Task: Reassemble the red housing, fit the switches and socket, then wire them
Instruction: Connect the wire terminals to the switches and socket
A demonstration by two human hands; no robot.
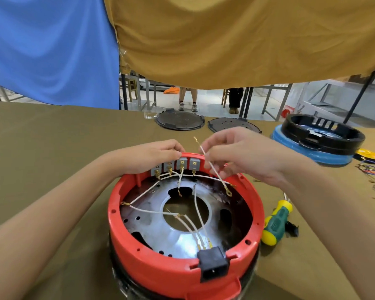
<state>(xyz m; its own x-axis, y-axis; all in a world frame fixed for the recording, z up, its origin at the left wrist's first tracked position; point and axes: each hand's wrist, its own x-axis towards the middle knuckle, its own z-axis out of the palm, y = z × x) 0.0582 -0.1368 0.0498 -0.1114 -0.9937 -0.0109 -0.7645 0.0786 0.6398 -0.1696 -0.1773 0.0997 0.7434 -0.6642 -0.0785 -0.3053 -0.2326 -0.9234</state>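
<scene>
I had the round red plastic housing sitting upside down on the olive cloth-covered table, directly below my view, with the black power socket already seated in its near rim and the row of four grey switches slotted into the far rim. By my reading, assembly and fitting were done and I was in the wiring stage: several white wires ran across the silver metal plate inside, from socket to switch terminals.

My left hand was closed over the far rim, fingers pressed on the switch tops, bracing them. My right hand pinched one loose white wire with a brass spade tip between thumb and fingertips, its spade end pointing up and away, its ring end resting near the plate's right edge.

The next move, I judged, called for turning that spade tip down and pushing it onto a free tab on the rightmost switch while the left hand held the switch steady. The green and yellow screwdriver lay just right of the housing, untouched
</scene>
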